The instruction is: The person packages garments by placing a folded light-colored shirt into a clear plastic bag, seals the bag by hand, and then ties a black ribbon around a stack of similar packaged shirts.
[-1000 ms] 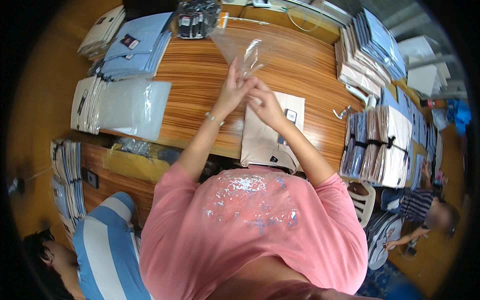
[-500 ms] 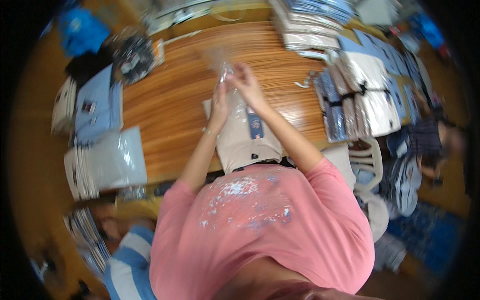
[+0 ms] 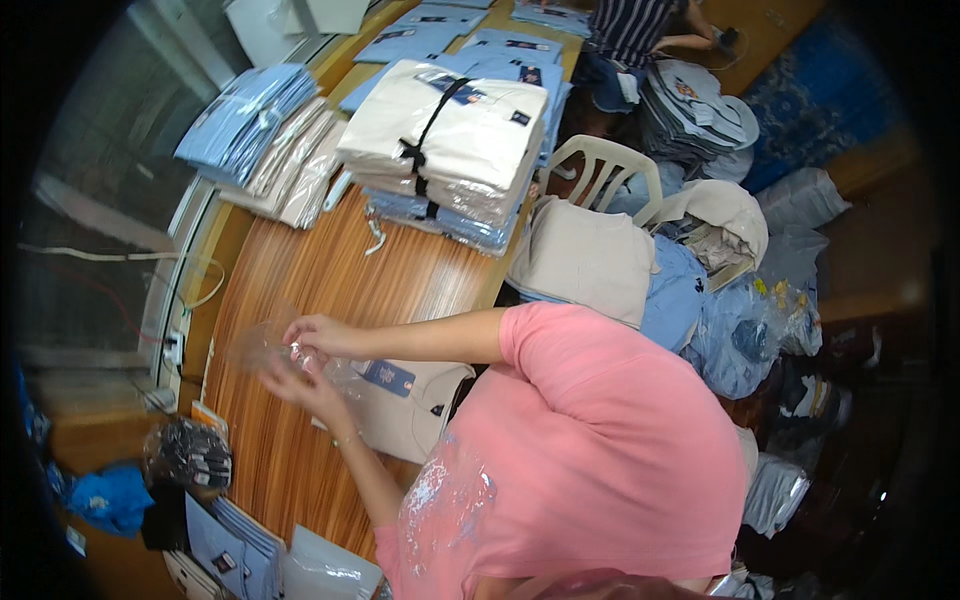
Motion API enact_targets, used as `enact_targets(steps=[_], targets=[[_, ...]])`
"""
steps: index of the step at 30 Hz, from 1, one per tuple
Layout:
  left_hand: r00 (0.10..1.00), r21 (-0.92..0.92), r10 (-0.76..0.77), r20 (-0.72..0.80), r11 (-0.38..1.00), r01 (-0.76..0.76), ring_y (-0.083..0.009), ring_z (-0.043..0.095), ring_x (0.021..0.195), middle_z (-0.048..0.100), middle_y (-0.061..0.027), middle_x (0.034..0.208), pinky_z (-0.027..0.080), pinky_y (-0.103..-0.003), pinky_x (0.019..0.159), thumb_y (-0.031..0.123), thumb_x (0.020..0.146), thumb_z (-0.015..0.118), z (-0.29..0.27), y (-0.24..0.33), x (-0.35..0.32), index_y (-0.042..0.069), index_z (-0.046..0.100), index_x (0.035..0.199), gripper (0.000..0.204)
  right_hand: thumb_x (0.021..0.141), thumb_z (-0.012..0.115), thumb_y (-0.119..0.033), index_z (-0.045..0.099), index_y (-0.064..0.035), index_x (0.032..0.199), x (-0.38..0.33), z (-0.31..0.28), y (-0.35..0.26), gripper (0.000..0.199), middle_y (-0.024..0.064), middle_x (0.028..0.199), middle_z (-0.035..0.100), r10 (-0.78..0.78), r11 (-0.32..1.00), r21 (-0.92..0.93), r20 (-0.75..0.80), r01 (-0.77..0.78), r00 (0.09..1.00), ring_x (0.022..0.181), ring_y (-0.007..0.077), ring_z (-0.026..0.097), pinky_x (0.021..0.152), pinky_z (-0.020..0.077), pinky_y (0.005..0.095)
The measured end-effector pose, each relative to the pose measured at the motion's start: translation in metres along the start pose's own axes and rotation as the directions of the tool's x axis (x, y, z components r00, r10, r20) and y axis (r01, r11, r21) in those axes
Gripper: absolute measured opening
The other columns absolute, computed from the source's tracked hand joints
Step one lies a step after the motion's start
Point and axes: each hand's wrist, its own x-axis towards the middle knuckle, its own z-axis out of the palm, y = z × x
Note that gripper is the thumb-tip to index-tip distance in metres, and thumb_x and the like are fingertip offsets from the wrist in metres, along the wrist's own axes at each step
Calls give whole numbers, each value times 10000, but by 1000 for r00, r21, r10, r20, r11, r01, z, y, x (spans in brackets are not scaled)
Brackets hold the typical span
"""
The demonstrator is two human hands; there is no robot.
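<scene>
A clear plastic bag (image 3: 262, 345) is held up over the wooden table, its loose end smeared by motion. My right hand (image 3: 325, 340) pinches the bag near its top. Close below it, my left hand (image 3: 305, 388), partly blurred, also closes on the bag. The bag's lower part seems to lie over a folded beige garment (image 3: 405, 425), which rests on the table close to my body. On this garment sits a navy hang tag (image 3: 388, 377). Exactly how far the garment is inside the bag, I cannot tell.
Beyond my right arm stands a garment stack (image 3: 470, 110) tied with black ribbon, beside bagged garments (image 3: 262, 135). A plastic chair (image 3: 600, 160) holds clothes. Blue folded garments (image 3: 235, 545) and a dark bagged bundle (image 3: 190, 455) lie at lower left. Another person (image 3: 625, 35) is at the far end.
The view has swung round to the right, bringing the tied stack and chair nearer the middle. Both hands stay close together on the plastic bag above the beige garment.
</scene>
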Motion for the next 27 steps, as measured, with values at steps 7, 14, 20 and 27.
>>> enact_targets(steps=[7, 14, 20, 27], targets=[[489, -787, -637, 595, -340, 515, -304, 345, 1231, 356, -162, 1355, 299, -420, 1022, 466, 858, 544, -10, -16, -3, 29, 397, 1302, 639, 931, 436, -197, 476, -95, 1101, -20, -24, -60, 203, 103, 1004, 602, -7, 813, 558, 294, -166, 956, 819, 214, 613, 677, 521, 361], [781, -778, -177, 598, -360, 514, -241, 494, 1117, 557, -114, 1166, 389, -417, 952, 355, 871, 566, 0, -63, 28, 49, 508, 1182, 440, 943, 434, -232, 490, -82, 1069, -33, -56, -40, 204, 91, 962, 606, 17, 760, 625, 255, -178, 967, 816, 189, 606, 654, 515, 353], [654, -902, -621, 432, -312, 299, -189, 546, 733, 572, -88, 935, 476, -267, 710, 84, 910, 492, -10, -60, 64, 10, 507, 1150, 251, 910, 514, -194, 553, -73, 952, -38, -113, -10, 134, 51, 830, 579, 48, 902, 431, -128, 12, 991, 715, 145, 566, 599, 497, 318], [841, -809, -142, 522, -397, 435, -170, 440, 786, 507, -100, 890, 403, -277, 754, 131, 897, 528, 7, -86, 52, 29, 428, 1265, 395, 873, 586, -180, 558, -94, 960, -52, -119, -24, 125, -10, 862, 547, 56, 945, 325, -276, 38, 960, 788, 93, 521, 672, 450, 283]])
